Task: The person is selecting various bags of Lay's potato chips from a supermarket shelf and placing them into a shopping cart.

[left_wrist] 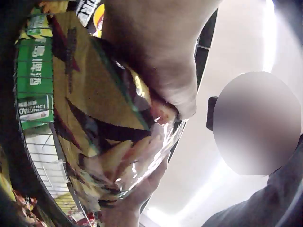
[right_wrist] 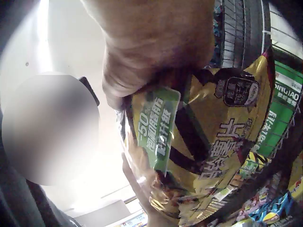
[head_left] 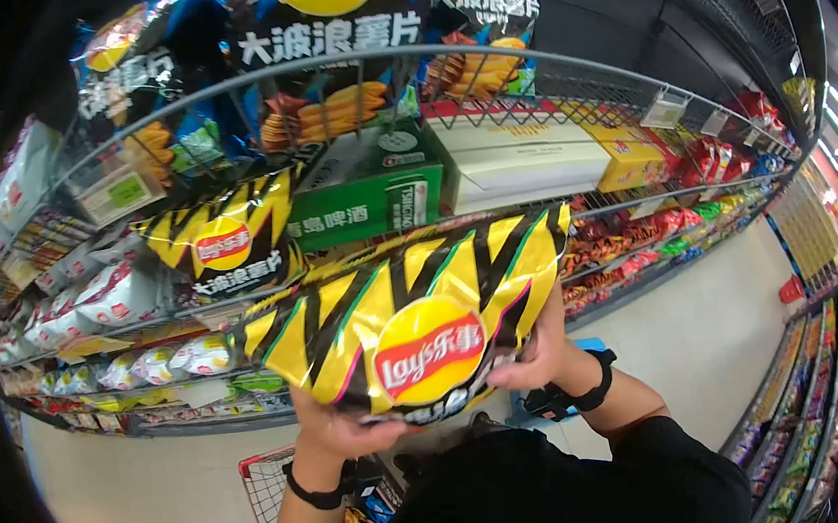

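Note:
A yellow and black striped chip bag is held up in front of the body by both hands. The left hand grips its lower left part, thumb on the front face. At the lower right, the right hand holds it the same way, fingers hidden behind. In the left wrist view the bag fills the middle beside the left hand. The right wrist view shows the right hand over the bag, which has a green label. A similar bag sits on the shelf behind.
A wire shelf holds blue chip bags, a green carton and a white box. Below left is a shopping cart with packets inside. Another stocked shelf stands at the right, across the floor.

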Available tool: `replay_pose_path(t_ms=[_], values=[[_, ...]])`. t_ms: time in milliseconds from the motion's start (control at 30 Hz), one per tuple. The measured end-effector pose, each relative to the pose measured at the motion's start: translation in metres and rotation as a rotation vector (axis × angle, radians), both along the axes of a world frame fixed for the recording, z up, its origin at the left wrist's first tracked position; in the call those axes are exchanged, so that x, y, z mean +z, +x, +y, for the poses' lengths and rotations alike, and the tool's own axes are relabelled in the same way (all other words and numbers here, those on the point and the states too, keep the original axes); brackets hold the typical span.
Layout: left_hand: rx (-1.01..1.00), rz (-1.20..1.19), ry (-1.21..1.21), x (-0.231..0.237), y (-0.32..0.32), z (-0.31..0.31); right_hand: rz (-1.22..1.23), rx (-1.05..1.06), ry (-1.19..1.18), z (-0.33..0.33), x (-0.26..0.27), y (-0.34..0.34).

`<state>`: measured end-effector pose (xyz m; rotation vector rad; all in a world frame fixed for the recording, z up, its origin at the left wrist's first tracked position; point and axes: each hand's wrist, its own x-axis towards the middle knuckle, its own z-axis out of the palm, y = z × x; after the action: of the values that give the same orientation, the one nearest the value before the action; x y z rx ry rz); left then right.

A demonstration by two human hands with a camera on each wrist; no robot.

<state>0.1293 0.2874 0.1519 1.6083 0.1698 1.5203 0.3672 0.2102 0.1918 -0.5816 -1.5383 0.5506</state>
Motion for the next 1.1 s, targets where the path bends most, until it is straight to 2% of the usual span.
replay_pose_path(t_ms=[33, 67, 133, 200, 267, 333, 367, 400, 467, 533, 567, 600, 667, 833, 933, 1067, 1100], values=[[0.055, 0.155, 0.15, -0.012, -0.012, 0.009, -0.013, 0.042, -0.001, 0.0, 0.001, -0.003], [-0.008, 0.14, -0.075, -0.024, -0.019, 0.0, -0.061, -0.02, -0.034, -0.002, -0.001, -0.006], [0.087, -0.083, -0.262, -0.039, -0.006, -0.008, -0.083, -0.133, -0.196, -0.002, -0.021, -0.013], [0.02, -0.018, -0.536, -0.081, -0.014, -0.009, -0.068, -0.243, -0.317, -0.007, -0.043, -0.018], [0.007, 0.162, -0.766, -0.14, -0.022, -0.002, -0.115, -0.21, -0.335, -0.01, -0.052, -0.022], [-0.083, 0.024, -0.986, -0.118, 0.003, -0.022, -0.108, -0.184, -0.398, -0.017, -0.064, -0.016], [-0.165, -0.029, -0.961, -0.134, 0.002, -0.027, -0.052, -0.172, -0.504, -0.02, -0.068, -0.012], [-0.126, -0.051, -0.981, -0.144, 0.005, -0.033, 0.003, -0.159, -0.611, -0.024, -0.073, -0.008], [-0.063, 0.025, -1.006, -0.127, 0.019, -0.047, 0.004, -0.132, -0.639, -0.033, -0.097, 0.009], [0.0, 0.077, -1.013, -0.125, 0.035, -0.064, -0.064, -0.164, -0.817, -0.043, -0.12, 0.027], [0.037, 0.125, -1.056, -0.121, 0.041, -0.074, 0.122, 0.013, -0.955, -0.048, -0.104, 0.034], [0.075, 0.171, -1.101, -0.116, 0.052, -0.084, 0.098, 0.036, -0.934, -0.053, -0.13, 0.047], [0.045, 0.187, -1.066, -0.103, 0.075, -0.099, 0.041, 0.08, -1.048, -0.069, -0.136, 0.072], [0.085, 0.212, -1.099, -0.103, 0.12, -0.134, 0.233, 0.225, -0.968, -0.102, -0.148, 0.115], [0.109, 0.279, -1.134, -0.099, 0.147, -0.156, 0.28, 0.178, -1.026, -0.124, -0.17, 0.139], [0.107, 0.345, -1.093, -0.115, 0.167, -0.179, 0.601, 0.216, -1.097, -0.143, -0.183, 0.165], [0.149, 0.324, -0.96, -0.112, 0.177, -0.183, 0.585, 0.162, -1.1, -0.146, -0.186, 0.172]])
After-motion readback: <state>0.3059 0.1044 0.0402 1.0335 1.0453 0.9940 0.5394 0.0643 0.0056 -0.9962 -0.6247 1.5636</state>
